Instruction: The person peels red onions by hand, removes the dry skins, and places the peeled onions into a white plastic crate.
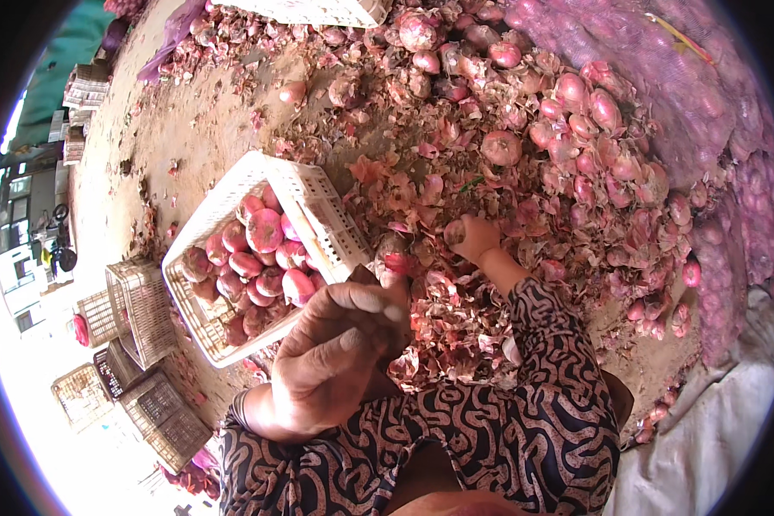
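Note:
My right hand (480, 242) reaches down into the loose onion skins, its fingers around a brownish onion (454, 233). Much closer to the camera, my left hand (335, 351) is raised with bent fingers, over the near corner of a white plastic crate (319, 203). Something dark shows at its fingertips; what it is, and whether the hand holds it, cannot be told. Inside the tilted-looking crate lie several red onions (264, 230). A reddish onion (396, 261) sits just beyond my left fingertips, partly hidden by them. Dry skins (455, 322) cover the ground in front of my body.
Loose onions (571, 93) are heaped at the right, against purple mesh sacks (671, 84) full of onions. Another white crate (322, 9) stands at the top edge. Several crates (142, 313) stand at the left. A pale cloth (703, 413) lies at lower right.

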{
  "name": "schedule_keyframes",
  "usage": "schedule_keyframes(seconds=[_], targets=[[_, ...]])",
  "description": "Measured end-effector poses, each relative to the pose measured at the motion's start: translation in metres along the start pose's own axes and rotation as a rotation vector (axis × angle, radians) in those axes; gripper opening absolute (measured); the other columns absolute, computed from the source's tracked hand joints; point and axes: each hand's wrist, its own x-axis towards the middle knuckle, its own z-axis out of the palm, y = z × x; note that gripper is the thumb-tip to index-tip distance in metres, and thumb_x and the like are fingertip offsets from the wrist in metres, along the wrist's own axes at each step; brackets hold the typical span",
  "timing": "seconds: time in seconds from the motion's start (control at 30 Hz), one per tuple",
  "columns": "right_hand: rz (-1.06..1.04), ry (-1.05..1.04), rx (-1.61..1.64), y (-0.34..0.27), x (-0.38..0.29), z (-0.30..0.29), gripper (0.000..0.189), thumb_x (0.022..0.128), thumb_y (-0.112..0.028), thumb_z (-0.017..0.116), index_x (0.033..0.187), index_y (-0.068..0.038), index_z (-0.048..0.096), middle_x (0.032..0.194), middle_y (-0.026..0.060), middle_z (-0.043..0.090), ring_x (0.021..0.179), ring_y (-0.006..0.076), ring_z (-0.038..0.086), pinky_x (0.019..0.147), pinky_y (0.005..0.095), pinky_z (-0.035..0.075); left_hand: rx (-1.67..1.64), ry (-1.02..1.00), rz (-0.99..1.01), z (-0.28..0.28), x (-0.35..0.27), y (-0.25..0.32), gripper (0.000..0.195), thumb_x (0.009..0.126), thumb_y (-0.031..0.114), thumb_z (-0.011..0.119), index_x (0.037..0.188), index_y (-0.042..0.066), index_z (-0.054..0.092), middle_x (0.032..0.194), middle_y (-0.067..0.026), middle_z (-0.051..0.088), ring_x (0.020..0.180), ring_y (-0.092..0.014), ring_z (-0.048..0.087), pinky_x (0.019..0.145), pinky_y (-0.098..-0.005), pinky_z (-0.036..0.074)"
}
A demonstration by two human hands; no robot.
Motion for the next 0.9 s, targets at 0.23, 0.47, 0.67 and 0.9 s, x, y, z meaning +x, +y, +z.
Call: schedule_keyframes(seconds=[0.23, 0.47, 0.67, 0.9], targets=[[-0.679, 0.172, 1.110, -0.097, -0.080, -0.114, 0.083, 0.065, -0.046, 0.088, 0.128, -0.005, 0.052, 0.121, 0.0146, 0.060, 0.109, 0.0275, 0.060, 0.098, 0.0418, 0.049, 0.126, 0.302, 0.082, -0.020, -0.012, 0.000, 0.053, 0.094, 0.014, 0.058, 0.141, 0.001, 0.038, 0.135, -0.0166, 0.052, 0.123, -0.027, 0.051, 0.102, -0.0454, 0.041], [-0.101, 0.357, 0.185, -0.020, 0.041, -0.144, 0.055, 0.083, -0.028, 0.076, 0.132, -0.012, 0.055, 0.129, 0.0144, 0.059, 0.110, 0.0259, 0.063, 0.092, 0.0371, 0.053, -0.020, 0.229, 0.010, -0.021, -0.008, 0.005, 0.092, 0.071, 0.031, 0.082, 0.146, 0.016, 0.031, 0.139, -0.0185, 0.042, 0.122, -0.043, 0.049, 0.092, -0.0548, 0.052], [0.166, 0.582, -0.319, 0.072, 0.139, -0.088, 0.058, 0.080, -0.016, 0.071, 0.132, -0.013, 0.046, 0.137, 0.0173, 0.044, 0.127, 0.0377, 0.045, 0.100, 0.0440, 0.044, -0.043, 0.289, -0.043, -0.002, 0.011, -0.004, 0.081, 0.067, 0.020, 0.081, 0.137, 0.004, 0.043, 0.125, -0.0131, 0.055, 0.119, -0.032, 0.052, 0.108, -0.0465, 0.038], [0.265, 0.261, 1.731, 0.086, 0.104, -0.092, 0.065, 0.081, -0.032, 0.074, 0.134, -0.007, 0.047, 0.121, 0.0166, 0.060, 0.118, 0.0355, 0.056, 0.098, 0.0523, 0.050, -0.031, 0.221, -0.070, -0.010, 0.007, -0.008, 0.087, 0.068, 0.008, 0.080, 0.142, 0.008, 0.035, 0.125, -0.0120, 0.054, 0.119, -0.031, 0.052, 0.106, -0.0448, 0.041]])
